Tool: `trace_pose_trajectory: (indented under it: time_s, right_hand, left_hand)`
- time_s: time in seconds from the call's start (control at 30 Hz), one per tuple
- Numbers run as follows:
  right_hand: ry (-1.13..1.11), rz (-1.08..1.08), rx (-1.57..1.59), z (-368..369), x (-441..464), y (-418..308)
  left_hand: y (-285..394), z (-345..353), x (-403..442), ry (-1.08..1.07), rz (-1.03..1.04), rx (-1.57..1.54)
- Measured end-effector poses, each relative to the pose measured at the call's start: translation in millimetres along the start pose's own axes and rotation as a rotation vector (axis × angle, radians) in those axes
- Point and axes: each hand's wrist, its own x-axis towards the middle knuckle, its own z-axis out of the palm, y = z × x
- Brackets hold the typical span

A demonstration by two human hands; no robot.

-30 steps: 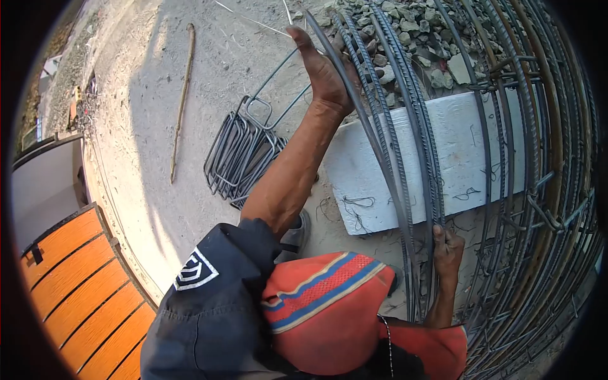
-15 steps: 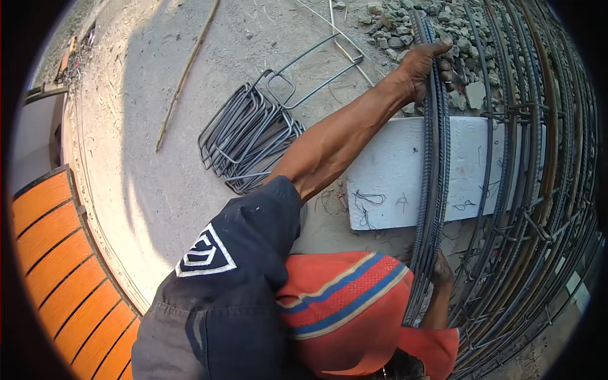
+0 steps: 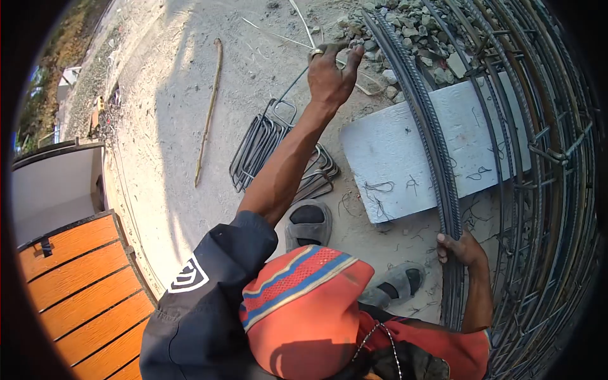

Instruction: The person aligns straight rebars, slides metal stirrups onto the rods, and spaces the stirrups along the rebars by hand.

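Note:
My left hand (image 3: 332, 79), a ring on one finger, is raised off the rebar bundle. Its fingers are bent, the thumb stands apart from them, and nothing shows clearly in it. Behind it lies the far end of a bent steel stirrup, whose pile of stirrups (image 3: 259, 152) rests on the ground. My right hand (image 3: 465, 247) is wrapped round the near part of the long ribbed rebar bundle (image 3: 423, 107), thumb on the left side. The bundle crosses over a white foam board (image 3: 392, 149) with bits of tie wire on it.
At the right stands a dense cage of tied rebar (image 3: 538, 158). Gravel (image 3: 411, 31) is heaped at the far end. A wooden stick (image 3: 209, 114) lies on the ground, and orange slatted panels (image 3: 82, 285) are at the left. My sandalled foot (image 3: 308, 221) is beside the stirrups.
My left hand has come off the bundle and moved left towards the stirrups. My right hand, partly hidden before, now shows on the bars. The whole view has shifted and turned.

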Motion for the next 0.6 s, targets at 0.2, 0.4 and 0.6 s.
trace_pose_trajectory:
  time_s: [0.2, 0.4, 0.6]
  right_hand:
    - [0.005, 0.01, 0.015, 0.4, 1.8, 4.1]
    - [0.07, -0.045, -0.011, 7.5, -3.6, -2.8]
    - [0.025, -0.072, -0.01, 2.9, -1.8, 2.6]
  left_hand:
    - [-47.3, -82.8, -57.2, -0.547, 0.151, 0.636]
    - [-51.3, -64.2, -21.8, -0.563, 0.028, 0.527]
    - [-39.0, -168.3, -14.1, -0.015, 0.092, 0.377]
